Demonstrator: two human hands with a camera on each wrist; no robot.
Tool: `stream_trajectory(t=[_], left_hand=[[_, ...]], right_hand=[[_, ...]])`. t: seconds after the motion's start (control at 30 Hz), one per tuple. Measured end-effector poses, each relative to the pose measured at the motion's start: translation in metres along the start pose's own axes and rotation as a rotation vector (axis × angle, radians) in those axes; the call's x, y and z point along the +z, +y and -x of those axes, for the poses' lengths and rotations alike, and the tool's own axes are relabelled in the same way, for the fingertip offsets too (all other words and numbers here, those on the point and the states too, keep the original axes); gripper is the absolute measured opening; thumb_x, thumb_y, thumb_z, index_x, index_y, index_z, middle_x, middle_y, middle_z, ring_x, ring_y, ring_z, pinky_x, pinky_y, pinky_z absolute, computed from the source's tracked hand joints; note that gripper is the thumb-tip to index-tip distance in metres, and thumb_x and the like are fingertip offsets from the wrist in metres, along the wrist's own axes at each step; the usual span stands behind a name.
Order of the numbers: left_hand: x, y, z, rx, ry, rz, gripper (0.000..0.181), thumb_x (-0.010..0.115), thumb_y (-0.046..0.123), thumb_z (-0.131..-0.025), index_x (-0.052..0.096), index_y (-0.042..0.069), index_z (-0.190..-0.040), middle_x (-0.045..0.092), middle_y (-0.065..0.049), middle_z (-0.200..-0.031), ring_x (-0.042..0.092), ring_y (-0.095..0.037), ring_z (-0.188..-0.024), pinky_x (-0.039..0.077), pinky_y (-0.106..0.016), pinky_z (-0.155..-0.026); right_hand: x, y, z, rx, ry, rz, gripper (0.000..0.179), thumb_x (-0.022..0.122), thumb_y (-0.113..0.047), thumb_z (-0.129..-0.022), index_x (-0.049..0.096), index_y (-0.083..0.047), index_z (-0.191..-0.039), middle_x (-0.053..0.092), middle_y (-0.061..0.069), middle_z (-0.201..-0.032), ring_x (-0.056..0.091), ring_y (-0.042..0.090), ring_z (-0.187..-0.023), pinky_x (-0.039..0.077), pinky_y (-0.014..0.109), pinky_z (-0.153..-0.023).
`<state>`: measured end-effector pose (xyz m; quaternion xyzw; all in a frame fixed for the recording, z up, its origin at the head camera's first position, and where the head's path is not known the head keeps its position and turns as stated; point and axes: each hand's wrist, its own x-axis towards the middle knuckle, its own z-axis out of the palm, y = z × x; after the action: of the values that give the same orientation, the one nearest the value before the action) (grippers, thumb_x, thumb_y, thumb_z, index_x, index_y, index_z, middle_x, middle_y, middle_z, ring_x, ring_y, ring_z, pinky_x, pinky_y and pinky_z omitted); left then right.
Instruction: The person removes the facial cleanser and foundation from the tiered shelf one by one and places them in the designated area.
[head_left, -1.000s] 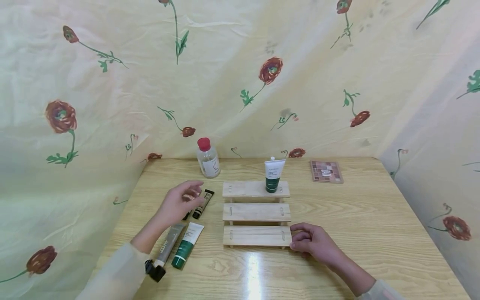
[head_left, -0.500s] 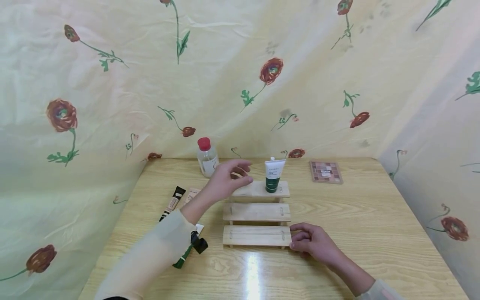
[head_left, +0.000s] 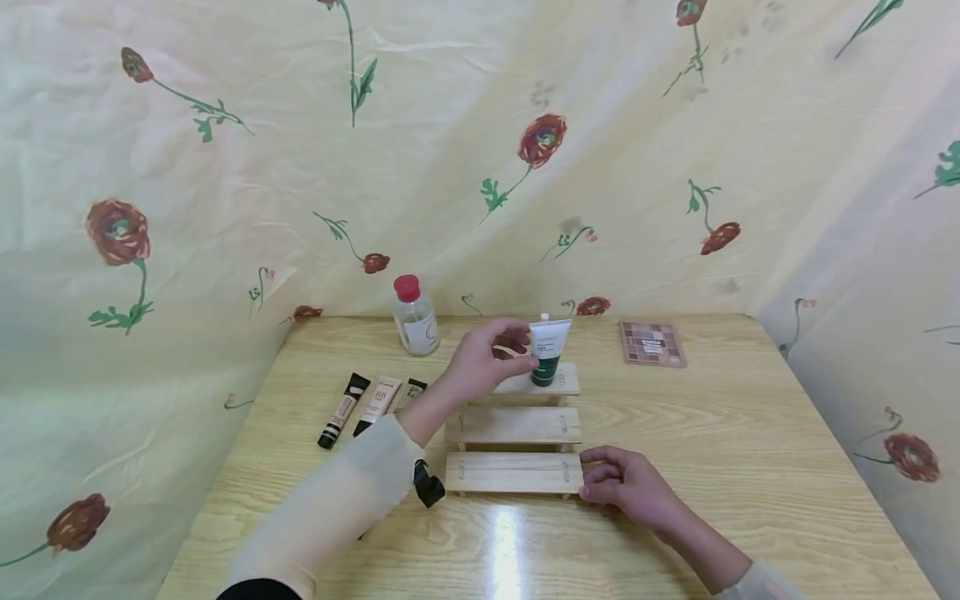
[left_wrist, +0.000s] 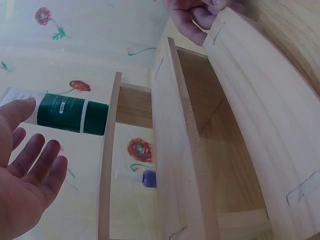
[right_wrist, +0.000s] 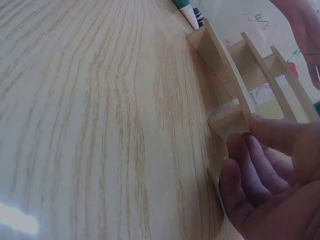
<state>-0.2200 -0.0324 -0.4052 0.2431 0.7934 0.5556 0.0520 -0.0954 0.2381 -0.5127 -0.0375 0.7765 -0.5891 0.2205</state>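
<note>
A three-step wooden stand (head_left: 513, 472) sits in the middle of the table. On its top step a white and green squeeze tube (head_left: 550, 337) stands upright on its dark green cap. My left hand (head_left: 487, 360) is just left of this tube, thumb and fingers spread apart. In the left wrist view the thumb overlaps the tube's white end, while the other fingers are clear of it; whether the thumb touches cannot be told. My right hand (head_left: 626, 487) holds the right end of the lowest step, its thumb (right_wrist: 257, 122) against the step's edge.
A clear bottle with a red cap (head_left: 417, 325) stands at the back left. An eyeshadow palette (head_left: 652, 344) lies at the back right. Left of the stand lie a black-capped tube (head_left: 345, 410), a BB cream tube (head_left: 378, 402) and another tube, partly behind my left arm.
My left hand has moved right and away from me, from above the lying tubes to beside the standing tube. The right hand has stayed on the stand.
</note>
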Motion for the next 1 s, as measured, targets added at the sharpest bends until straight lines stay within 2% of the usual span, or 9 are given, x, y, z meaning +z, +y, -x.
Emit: stream_trajectory(t=[0.43,0.8,1.0], left_hand=[[0.01,0.002,-0.005,-0.009,0.007,-0.031,0.034,0.081,0.019,-0.091,0.068,0.012,-0.121,0.071,0.0,-0.112,0.067,-0.013,-0.102,0.058,-0.029,-0.089],[0.012,0.006,-0.003,-0.023,0.013,-0.026,0.03,0.078,0.019,-0.093,0.068,0.011,-0.12,0.072,-0.003,-0.115,0.068,-0.019,-0.105,0.058,-0.03,-0.089],[0.01,0.01,-0.001,-0.055,0.023,-0.035,0.035,0.078,0.022,-0.094,0.068,0.015,-0.126,0.072,0.002,-0.115,0.067,-0.017,-0.105,0.058,-0.032,-0.089]], right_hand=[[0.0,0.002,0.0,-0.007,0.0,0.001,0.062,0.08,-0.014,-0.089,0.052,0.008,-0.139,0.074,0.015,-0.102,0.071,0.024,-0.083,0.06,0.035,-0.065],[0.002,0.0,0.002,0.006,0.008,0.0,0.062,0.08,-0.014,-0.089,0.052,0.008,-0.14,0.073,0.014,-0.102,0.07,0.025,-0.085,0.06,0.035,-0.065],[0.002,-0.001,0.003,0.005,0.009,-0.002,0.062,0.079,-0.014,-0.089,0.051,0.008,-0.14,0.073,0.015,-0.103,0.07,0.025,-0.086,0.06,0.035,-0.065]])
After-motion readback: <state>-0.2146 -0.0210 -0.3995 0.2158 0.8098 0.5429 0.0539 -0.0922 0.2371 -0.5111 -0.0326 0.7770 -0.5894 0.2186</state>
